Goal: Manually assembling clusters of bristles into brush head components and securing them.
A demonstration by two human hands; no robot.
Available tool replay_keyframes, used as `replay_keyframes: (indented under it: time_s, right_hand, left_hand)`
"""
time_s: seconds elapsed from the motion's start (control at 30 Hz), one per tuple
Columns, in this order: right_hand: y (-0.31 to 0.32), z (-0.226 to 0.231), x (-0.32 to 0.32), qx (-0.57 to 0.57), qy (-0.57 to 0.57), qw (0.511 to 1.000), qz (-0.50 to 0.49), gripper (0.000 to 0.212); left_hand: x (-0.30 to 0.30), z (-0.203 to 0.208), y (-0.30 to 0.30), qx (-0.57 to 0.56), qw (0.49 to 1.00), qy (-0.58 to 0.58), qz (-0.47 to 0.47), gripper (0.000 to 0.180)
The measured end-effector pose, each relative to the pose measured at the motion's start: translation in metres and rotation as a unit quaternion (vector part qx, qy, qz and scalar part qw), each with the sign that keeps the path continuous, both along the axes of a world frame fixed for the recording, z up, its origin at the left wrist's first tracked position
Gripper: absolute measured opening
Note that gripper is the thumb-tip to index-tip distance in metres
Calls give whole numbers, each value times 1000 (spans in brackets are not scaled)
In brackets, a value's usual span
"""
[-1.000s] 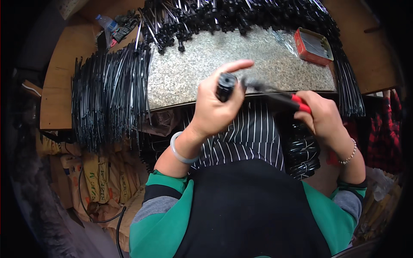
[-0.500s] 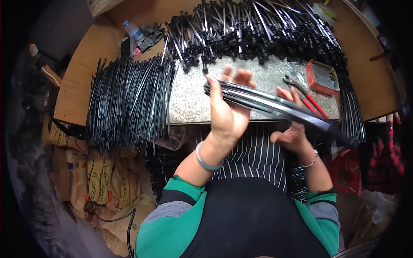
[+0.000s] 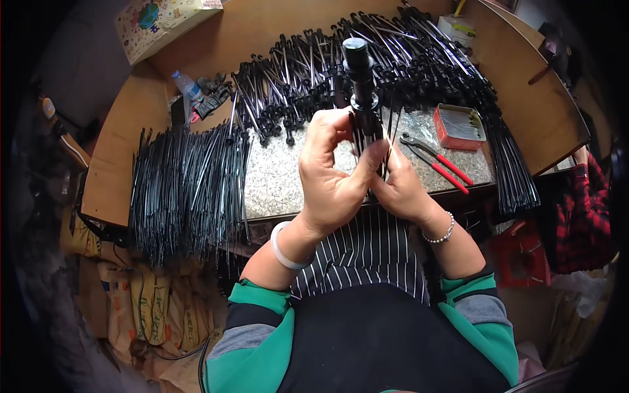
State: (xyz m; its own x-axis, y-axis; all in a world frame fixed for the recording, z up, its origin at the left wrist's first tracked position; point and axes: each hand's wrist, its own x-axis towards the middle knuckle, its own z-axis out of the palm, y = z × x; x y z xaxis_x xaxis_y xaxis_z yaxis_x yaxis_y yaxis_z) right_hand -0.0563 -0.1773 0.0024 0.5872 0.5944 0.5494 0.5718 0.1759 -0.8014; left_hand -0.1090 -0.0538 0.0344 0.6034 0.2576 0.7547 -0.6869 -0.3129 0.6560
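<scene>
Swung from sideways to upright: the black bundle, now held up by the bench's front edge. Left hand curls round it, thumb across; right hand wraps it lower down. Red-handled pliers lie near the front right corner, red tin just behind, black rods heaped along the back.

Black rod bundle, round end up, between hands.
</scene>
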Motion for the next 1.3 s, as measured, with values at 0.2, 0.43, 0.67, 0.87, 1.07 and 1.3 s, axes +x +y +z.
replay_keyframes:
  time_s: [0.2,0.43,0.67,0.87,1.07,1.3]
  right_hand:
    - [-16,2,2,97,-309,913,-247,46]
    - [-19,31,-4,-42,43,995,-81,47]
    - [7,17,8,197,65,978,-11,43]
    - [14,-1,11,223,176,959,15,23]
    - [20,1,3,227,144,963,-27,30]
    - [18,0,0,238,162,958,1,22]
  left_hand:
    - [9,16,-3,-37,998,3,-41,37]
    - [12,29,-2,-35,990,75,-115,38]
    - [20,35,5,-111,973,77,-189,40]
    - [28,37,18,-112,959,116,-233,45]
    - [31,44,17,-92,968,113,-203,38]
    - [29,37,16,-124,947,104,-277,37]
